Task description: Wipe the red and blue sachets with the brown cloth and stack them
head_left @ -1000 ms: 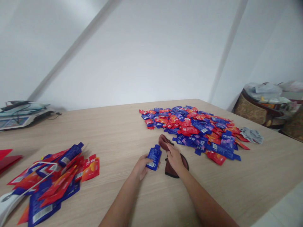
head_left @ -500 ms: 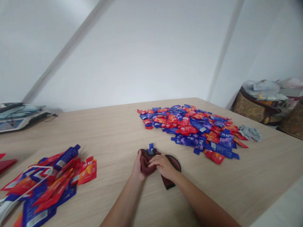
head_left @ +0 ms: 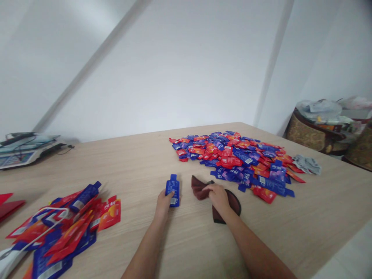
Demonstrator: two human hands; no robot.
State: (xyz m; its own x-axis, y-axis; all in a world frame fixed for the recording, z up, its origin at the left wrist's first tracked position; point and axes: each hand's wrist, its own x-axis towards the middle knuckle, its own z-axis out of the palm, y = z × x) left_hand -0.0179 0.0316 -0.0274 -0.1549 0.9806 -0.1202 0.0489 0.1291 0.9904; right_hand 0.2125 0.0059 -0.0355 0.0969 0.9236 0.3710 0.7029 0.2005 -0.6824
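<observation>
A blue sachet (head_left: 173, 186) with a notched top tab is pinched in my left hand (head_left: 164, 201), its printed side and white barcode label facing up. The thumb lies over its left edge. To the right, my right hand (head_left: 218, 197) grips a folded brown cloth (head_left: 200, 188) with dark edging. Part of that cloth spreads out on the table under and beyond the wrist. The two hands are apart, and the sachet does not touch the cloth.
A heap of red and blue sachets (head_left: 226, 151) covers the right back of the table (head_left: 130, 162), with a grey cloth (head_left: 307, 164) at its right end. A smaller sachet pile (head_left: 69, 228) lies front left beside a white cord. A scale (head_left: 26, 153) stands at the back left.
The blue sachet, mostly inside the brown cloth before, is now out and held in my left hand. My left hand has let go of the cloth; my right hand has moved right with it.
</observation>
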